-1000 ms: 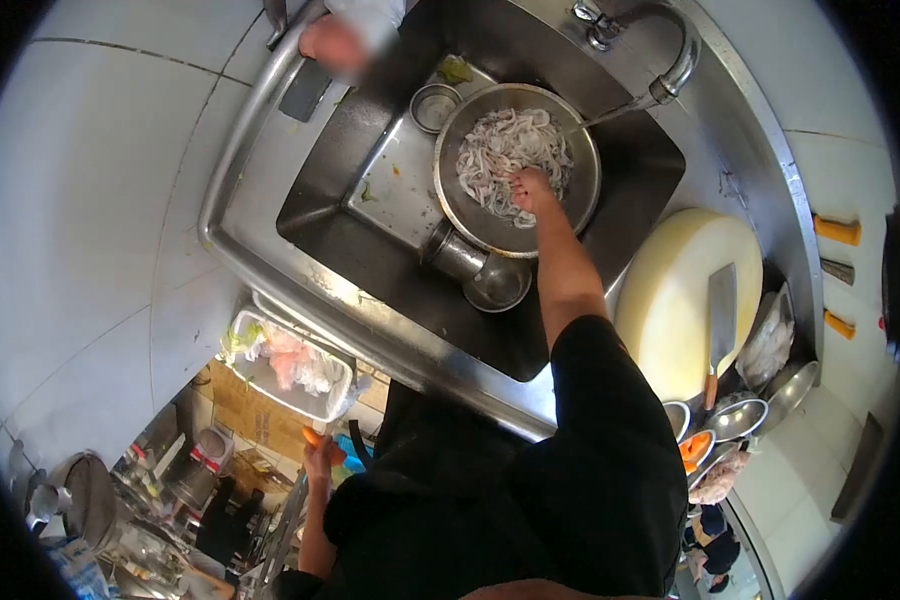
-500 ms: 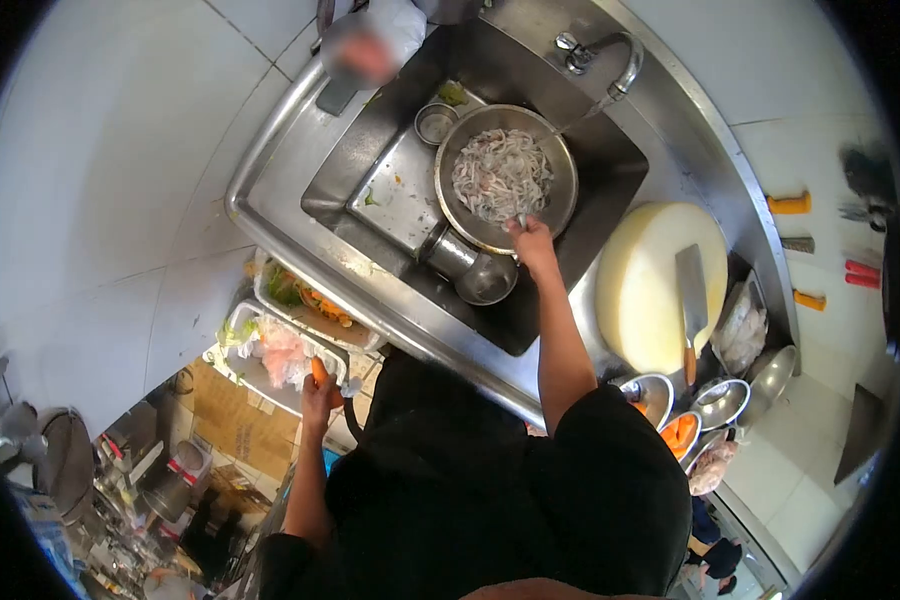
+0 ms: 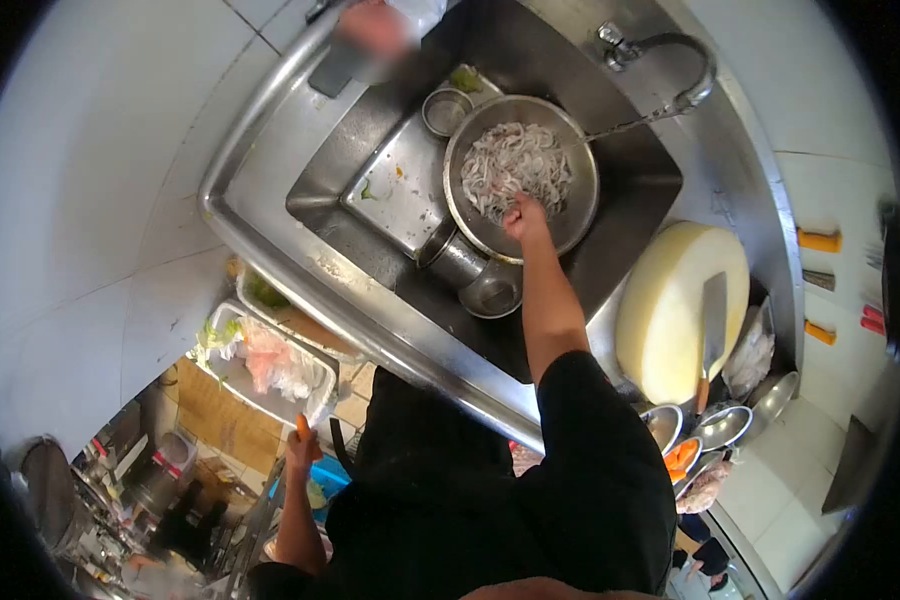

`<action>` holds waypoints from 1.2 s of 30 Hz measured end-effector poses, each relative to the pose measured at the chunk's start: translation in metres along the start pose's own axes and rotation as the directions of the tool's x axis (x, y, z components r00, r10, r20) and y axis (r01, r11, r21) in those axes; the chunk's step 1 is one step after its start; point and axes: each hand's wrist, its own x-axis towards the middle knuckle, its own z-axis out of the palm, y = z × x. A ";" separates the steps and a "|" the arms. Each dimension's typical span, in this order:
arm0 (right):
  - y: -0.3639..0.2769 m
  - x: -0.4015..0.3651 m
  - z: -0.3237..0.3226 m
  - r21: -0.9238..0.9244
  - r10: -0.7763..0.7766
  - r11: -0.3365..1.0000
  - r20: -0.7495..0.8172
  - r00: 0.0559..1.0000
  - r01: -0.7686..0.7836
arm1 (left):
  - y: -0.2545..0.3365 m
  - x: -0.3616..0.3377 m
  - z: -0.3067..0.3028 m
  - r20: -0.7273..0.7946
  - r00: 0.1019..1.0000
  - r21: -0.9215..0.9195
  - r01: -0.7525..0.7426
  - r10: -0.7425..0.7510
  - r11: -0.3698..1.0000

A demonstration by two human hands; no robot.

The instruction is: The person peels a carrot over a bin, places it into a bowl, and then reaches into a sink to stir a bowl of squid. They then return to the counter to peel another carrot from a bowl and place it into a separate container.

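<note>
Splashing looks the likeliest trouble: water (image 3: 630, 126) from the tap (image 3: 705, 85) falls near the bowl's (image 3: 582, 170) edge, and a hard stir could carry pale strips (image 3: 515, 165) over into the sink (image 3: 615, 240), among scraps (image 3: 367, 190). The right hand (image 3: 525, 218) is in the bowl at the strips, its fingers curled close together; whether they pinch any, I cannot tell. Leaning on the rim might tip it. The left hand's fingers are clamped on a carrot (image 3: 303, 428), which a loose grip could drop. The cleaver (image 3: 715, 310) lies on the block (image 3: 660, 310), handle past its edge, where a bumped elbow might knock it. Around the sink, the counter (image 3: 260, 205) is steel with wet patches; beyond are pale tiled walls (image 3: 150, 90), hung knives (image 3: 819, 241) and, lower down, a white tub (image 3: 280, 405).
</note>
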 end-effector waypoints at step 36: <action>-0.025 0.052 -0.003 -0.556 -0.217 0.831 -0.320 0.922 0.002 | -0.019 0.019 0.048 0.008 0.999 0.105 0.045 -0.046 0.993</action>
